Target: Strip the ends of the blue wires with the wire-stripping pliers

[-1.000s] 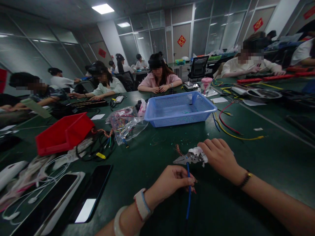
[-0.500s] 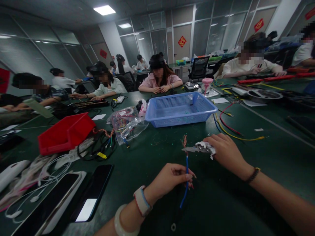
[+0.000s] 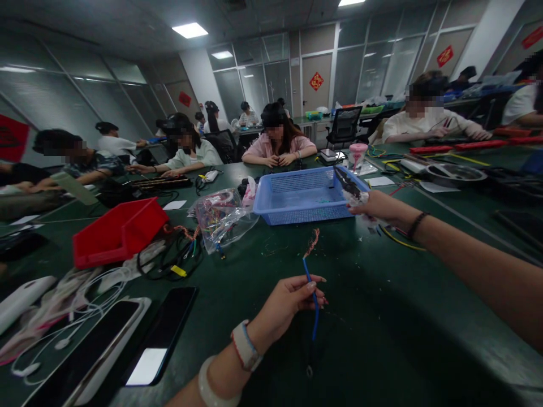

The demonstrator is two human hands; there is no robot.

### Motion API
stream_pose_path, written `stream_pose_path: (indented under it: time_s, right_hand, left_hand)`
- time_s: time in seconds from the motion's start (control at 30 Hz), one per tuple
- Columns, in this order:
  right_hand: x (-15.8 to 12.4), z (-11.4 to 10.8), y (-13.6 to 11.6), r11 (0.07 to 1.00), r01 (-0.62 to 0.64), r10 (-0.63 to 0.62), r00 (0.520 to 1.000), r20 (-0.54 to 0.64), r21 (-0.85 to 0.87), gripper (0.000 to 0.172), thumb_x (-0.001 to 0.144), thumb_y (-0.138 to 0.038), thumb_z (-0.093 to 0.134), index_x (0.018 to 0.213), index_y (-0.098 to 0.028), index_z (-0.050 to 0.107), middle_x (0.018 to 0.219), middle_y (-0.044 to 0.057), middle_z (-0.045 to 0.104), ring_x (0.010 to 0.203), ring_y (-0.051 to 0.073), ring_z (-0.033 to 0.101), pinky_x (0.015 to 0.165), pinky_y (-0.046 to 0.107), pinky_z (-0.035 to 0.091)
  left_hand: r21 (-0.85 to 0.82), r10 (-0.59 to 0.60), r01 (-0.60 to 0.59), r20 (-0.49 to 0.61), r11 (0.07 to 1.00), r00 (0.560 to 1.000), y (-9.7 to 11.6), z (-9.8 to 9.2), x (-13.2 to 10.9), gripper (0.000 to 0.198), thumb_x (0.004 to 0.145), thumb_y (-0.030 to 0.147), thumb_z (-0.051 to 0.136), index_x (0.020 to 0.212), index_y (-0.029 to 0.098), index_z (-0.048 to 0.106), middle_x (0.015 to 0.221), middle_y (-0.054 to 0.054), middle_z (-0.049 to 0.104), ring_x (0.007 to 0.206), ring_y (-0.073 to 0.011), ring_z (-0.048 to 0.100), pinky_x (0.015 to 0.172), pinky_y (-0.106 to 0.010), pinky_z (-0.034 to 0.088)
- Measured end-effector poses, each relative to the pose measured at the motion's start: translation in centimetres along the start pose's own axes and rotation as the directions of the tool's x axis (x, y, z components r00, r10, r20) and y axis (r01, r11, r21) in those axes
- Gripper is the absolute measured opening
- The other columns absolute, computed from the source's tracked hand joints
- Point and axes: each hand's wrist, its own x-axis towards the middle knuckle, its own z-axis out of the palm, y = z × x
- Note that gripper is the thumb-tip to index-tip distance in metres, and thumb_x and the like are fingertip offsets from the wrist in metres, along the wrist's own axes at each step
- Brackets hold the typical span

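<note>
My left hand [image 3: 285,305] is closed in a pinch around a blue insulated wire [image 3: 315,316] above the green table. At its upper end the wire spreads into bare, frayed copper strands [image 3: 313,242]; a ring terminal [image 3: 309,371] hangs at its lower end. My right hand [image 3: 379,208] is closed on a flat metal wire stripper [image 3: 348,184], whose grip is partly wrapped in crumpled white material. The tool's dark jaws reach over the right side of a blue plastic basket [image 3: 297,215], apart from the wire.
Left of the basket lie a clear bag of wires [image 3: 220,217] and a red bin [image 3: 121,234]. Two phones, one a black phone [image 3: 163,333], and white earphones [image 3: 87,299] lie at the left. Behind the basket sits a person in pink [image 3: 280,148]. Small scraps dot the table.
My right hand has moved the wire stripper up and away from the copper strands to the basket's right side. The blue wire's upper end now leans slightly left; my left hand still holds it.
</note>
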Motion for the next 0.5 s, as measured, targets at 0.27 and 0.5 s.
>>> stream_pose_path:
  time_s: [0.27, 0.5]
  right_hand:
    - [-0.1, 3.1, -0.3, 0.888, -0.276, 0.151, 0.931, 0.333, 0.367, 0.013, 0.086, -0.014, 0.050, 0.096, -0.012, 0.058, 0.071, 0.005, 0.063, 0.055, 0.009, 0.057, 0.053, 0.020, 0.053]
    - [-0.7, 3.8, -0.2, 0.781, -0.332, 0.160, 0.925, 0.344, 0.528, 0.023, 0.088, -0.016, 0.047, 0.108, -0.010, 0.056, 0.085, 0.009, 0.067, 0.063, 0.011, 0.062, 0.061, 0.023, 0.057]
  left_hand:
    - [-0.195, 0.068, -0.079, -0.061, 0.978, 0.996, 0.7, -0.6, 0.3, 0.025, 0.083, 0.024, 0.069, 0.105, 0.012, 0.067, 0.082, -0.005, 0.067, 0.074, -0.0128, 0.065, 0.072, -0.024, 0.050]
    - [-0.194, 0.071, -0.085, -0.080, 0.977, 0.994, 0.9, -0.6, 0.2, 0.025, 0.085, 0.024, 0.067, 0.106, 0.012, 0.066, 0.084, -0.005, 0.067, 0.074, -0.0124, 0.064, 0.071, -0.024, 0.049]
